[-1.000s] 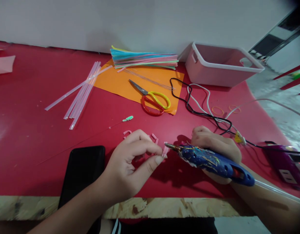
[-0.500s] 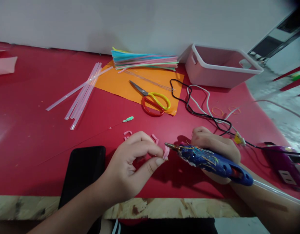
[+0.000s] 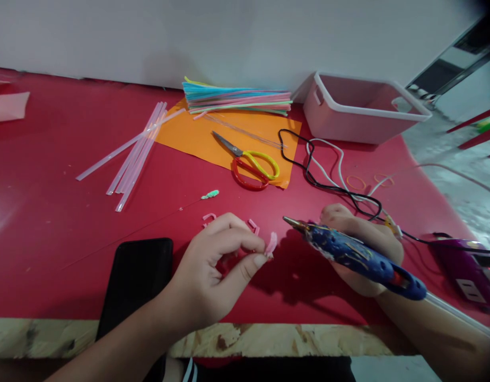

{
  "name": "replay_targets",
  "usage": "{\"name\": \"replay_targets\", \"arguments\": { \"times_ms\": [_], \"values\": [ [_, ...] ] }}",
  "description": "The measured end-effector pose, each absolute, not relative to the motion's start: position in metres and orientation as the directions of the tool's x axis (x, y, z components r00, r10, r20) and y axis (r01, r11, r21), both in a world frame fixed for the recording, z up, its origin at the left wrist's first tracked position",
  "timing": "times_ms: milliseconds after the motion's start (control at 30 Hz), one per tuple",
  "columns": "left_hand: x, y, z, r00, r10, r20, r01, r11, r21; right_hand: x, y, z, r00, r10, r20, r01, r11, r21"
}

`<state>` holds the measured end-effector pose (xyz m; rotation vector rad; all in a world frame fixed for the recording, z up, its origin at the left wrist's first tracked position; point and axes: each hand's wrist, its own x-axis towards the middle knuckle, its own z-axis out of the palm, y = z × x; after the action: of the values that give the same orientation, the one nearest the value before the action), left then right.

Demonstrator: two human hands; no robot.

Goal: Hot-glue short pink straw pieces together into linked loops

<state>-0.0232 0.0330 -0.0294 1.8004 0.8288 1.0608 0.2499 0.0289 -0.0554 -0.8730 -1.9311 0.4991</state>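
Between thumb and forefinger, my left hand [image 3: 219,268] pinches a short curved pink pipe cleaner piece [image 3: 271,243] above the table. My right hand [image 3: 360,249] is wrapped round a blue hot glue gun [image 3: 352,254], its surface crusted with dried glue. The metal nozzle points left, a small gap away from the pink piece. A clear glue stick [image 3: 460,313] sticks out of the gun's back end. Behind my left hand lie a few bent pink pieces [image 3: 253,226], partly hidden. A thin stem with a green fuzzy tip [image 3: 210,194] lies beyond them.
Scissors [image 3: 255,168] rest partly on an orange sheet [image 3: 205,143], below a bundle of pipe cleaners [image 3: 237,100]. Clear glue sticks [image 3: 137,154] lie left. A pink bin [image 3: 344,119], tangled cables [image 3: 320,180] and a purple power strip [image 3: 465,270] are right. A black phone [image 3: 136,286] overhangs the front edge.
The glue gun in my right hand has moved right, and its nozzle has come away from the pink piece. My left hand has stayed almost still, keeping its pinch.
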Motion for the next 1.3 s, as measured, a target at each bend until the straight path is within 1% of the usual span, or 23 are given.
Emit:
{"name": "replay_targets", "arguments": {
  "times_ms": [67, 167, 233, 600, 867, 967, 1033, 1133, 1233, 1300],
  "values": [
    [-0.023, 0.034, -0.031, 0.420, 0.843, 0.337, 0.110, -0.416, 0.903, 0.249, 0.028, -0.052, -0.378, 0.692, 0.615, 0.330, 0.722, -0.608],
    [-0.023, 0.034, -0.031, 0.427, 0.838, 0.340, 0.102, -0.419, 0.902, 0.248, 0.030, -0.046, -0.518, 0.627, 0.582, 0.331, 0.774, -0.539],
    [-0.023, 0.034, -0.031, 0.433, 0.837, 0.334, 0.108, -0.416, 0.903, 0.249, 0.032, -0.044, -0.560, 0.599, 0.571, 0.337, 0.795, -0.504],
    [-0.023, 0.032, -0.029, 0.441, 0.833, 0.333, 0.120, -0.423, 0.898, 0.248, 0.034, -0.043, -0.539, 0.603, 0.588, 0.369, 0.797, -0.478],
    [-0.023, 0.033, -0.027, 0.448, 0.834, 0.322, 0.127, -0.416, 0.900, 0.250, 0.035, -0.047, -0.529, 0.608, 0.591, 0.364, 0.792, -0.489],
    [-0.023, 0.032, -0.027, 0.440, 0.841, 0.314, 0.136, -0.408, 0.903, 0.251, 0.036, -0.046, -0.539, 0.610, 0.581, 0.406, 0.792, -0.455],
    [-0.023, 0.031, -0.027, 0.433, 0.848, 0.307, 0.139, -0.399, 0.906, 0.251, 0.037, -0.045, -0.581, 0.623, 0.524, 0.487, 0.782, -0.390],
    [-0.023, 0.031, -0.030, 0.414, 0.856, 0.309, 0.136, -0.393, 0.909, 0.250, 0.038, -0.044, -0.618, 0.683, 0.389, 0.619, 0.728, -0.294],
    [-0.023, 0.031, -0.032, 0.382, 0.875, 0.296, 0.152, -0.376, 0.914, 0.248, 0.038, -0.046, -0.559, 0.772, 0.301, 0.731, 0.631, -0.261],
    [-0.023, 0.031, -0.034, 0.366, 0.888, 0.278, 0.161, -0.354, 0.921, 0.249, 0.039, -0.047, -0.531, 0.809, 0.251, 0.772, 0.584, -0.252]
  ]
}}
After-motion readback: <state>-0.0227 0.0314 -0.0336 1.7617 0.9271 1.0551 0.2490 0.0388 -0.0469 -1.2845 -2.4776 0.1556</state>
